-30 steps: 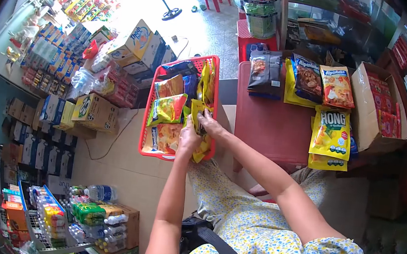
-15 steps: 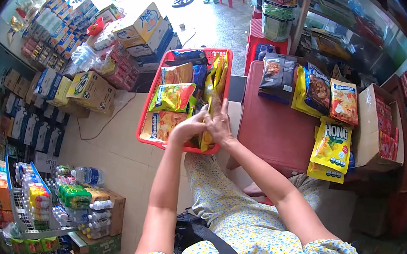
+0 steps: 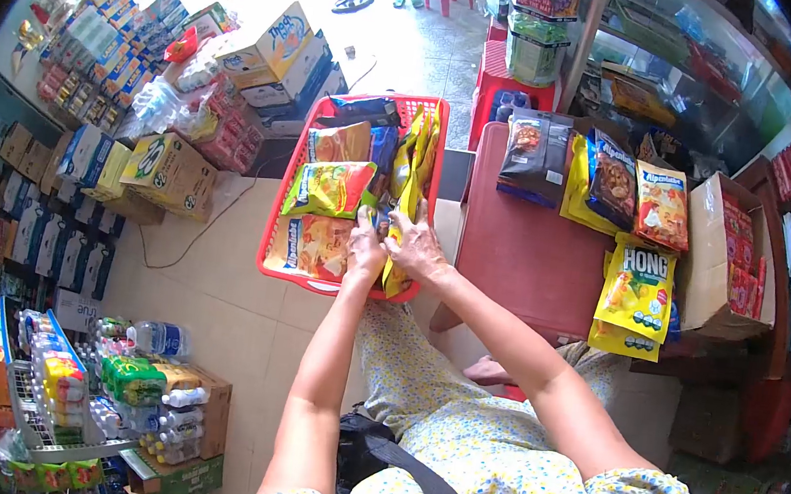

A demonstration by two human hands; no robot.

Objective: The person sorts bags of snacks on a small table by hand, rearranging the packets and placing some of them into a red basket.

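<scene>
A red plastic basket (image 3: 273, 233) filled with candy bags rests in front of me. Its left side holds a yellow-green and red bag (image 3: 327, 187) and orange Alpenliebe bags (image 3: 316, 246); yellow bags (image 3: 410, 151) stand on edge along the right side. My right hand (image 3: 418, 250) is closed at the upper edge of a yellow candy bag (image 3: 399, 272) near the basket's front right. Just beside it, my left hand (image 3: 366, 251) reaches between the bags with its fingers bent. What those left fingers grip is hidden.
To the right, a dark red table (image 3: 521, 261) bears more candy bags, including yellow HONG bags (image 3: 636, 284), and an open cardboard box (image 3: 731, 256). Stacked cartons (image 3: 170, 173) stand left. Bottled drinks (image 3: 161, 381) and a wire rack (image 3: 56, 403) are at lower left.
My hands, close together over the yellow bags before, have moved slightly apart. The left has shifted a little right and its fingers now bend down between the bags.
</scene>
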